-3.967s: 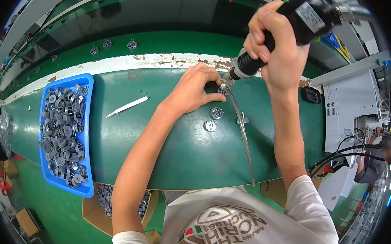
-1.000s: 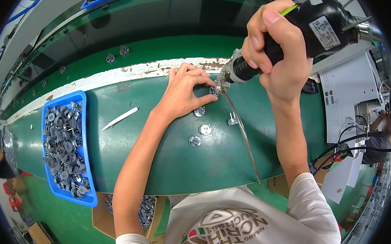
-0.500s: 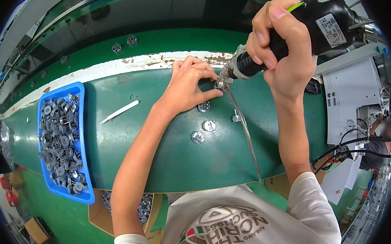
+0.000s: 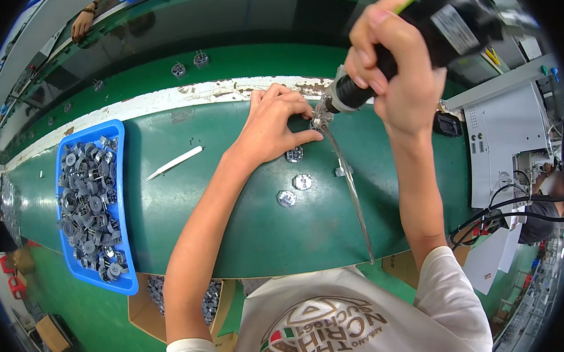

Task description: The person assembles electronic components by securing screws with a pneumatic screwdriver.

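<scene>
My right hand (image 4: 399, 65) is wrapped round a black electric screwdriver (image 4: 455, 26), which leans down to the left. Its metal nose (image 4: 321, 113) meets the work spot beside the fingers of my left hand (image 4: 269, 126). The left thumb and fingers close round a small grey part under the nose, mostly hidden by fingers and tool. A clear hose (image 4: 353, 200) runs from the nose to the table's near edge. Close to my left hand lie a dark-topped round part (image 4: 294, 154) and two clear-grey round parts, one (image 4: 302, 182) above the other (image 4: 286, 198).
A blue tray (image 4: 129, 250) heaped with grey plug-like parts stands left on the green table. A white pointed stick (image 4: 175, 163) lies between tray and left arm. Beyond the white ledge (image 4: 161, 98), a green belt carries parts (image 4: 178, 70). Another person's hand (image 4: 83, 24) is far left.
My right hand and the screwdriver's body have swung left; the tool is blurred. My left hand stays put. Parts on the belt have shifted right, and another person's hand has appeared far left.
</scene>
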The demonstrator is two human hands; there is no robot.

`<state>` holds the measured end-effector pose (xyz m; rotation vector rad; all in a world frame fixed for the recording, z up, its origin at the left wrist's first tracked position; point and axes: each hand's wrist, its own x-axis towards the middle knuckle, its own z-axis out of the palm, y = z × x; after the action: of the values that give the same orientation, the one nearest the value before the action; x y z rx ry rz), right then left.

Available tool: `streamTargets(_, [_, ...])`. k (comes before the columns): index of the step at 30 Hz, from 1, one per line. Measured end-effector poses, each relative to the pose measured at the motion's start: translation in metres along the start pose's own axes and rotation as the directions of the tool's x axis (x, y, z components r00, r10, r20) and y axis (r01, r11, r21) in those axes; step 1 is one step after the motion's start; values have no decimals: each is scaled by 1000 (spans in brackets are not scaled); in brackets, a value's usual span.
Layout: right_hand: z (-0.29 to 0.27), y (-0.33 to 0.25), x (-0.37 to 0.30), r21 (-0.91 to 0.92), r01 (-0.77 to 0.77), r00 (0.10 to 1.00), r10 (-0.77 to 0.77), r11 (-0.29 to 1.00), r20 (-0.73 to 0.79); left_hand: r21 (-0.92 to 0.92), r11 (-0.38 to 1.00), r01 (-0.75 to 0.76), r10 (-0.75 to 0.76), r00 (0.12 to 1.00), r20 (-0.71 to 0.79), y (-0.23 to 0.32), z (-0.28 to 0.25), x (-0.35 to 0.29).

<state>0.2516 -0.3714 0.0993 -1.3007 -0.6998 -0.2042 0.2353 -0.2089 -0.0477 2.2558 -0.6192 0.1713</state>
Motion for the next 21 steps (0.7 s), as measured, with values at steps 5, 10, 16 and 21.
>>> streamTargets(5, [-28,-70,-8,155,120,977,-144,981,157,-60,998,-21,20,999,-28,5,2,5])
streamTargets(10, [-29,-59,-12,150,65,990,-83,987,117,-41,999,-2,1,999,-41,2,1,5])
streamTargets(16, [-21,-17,-6,-13,58,998,-58,998,-35,-1,1000,14,-14,1000,-12,-1,-1,2])
streamTargets(21, [-18,-16,-6,-46,42,997,-44,998,-62,-15,1000,-10,9,998,-58,-2,2,3])
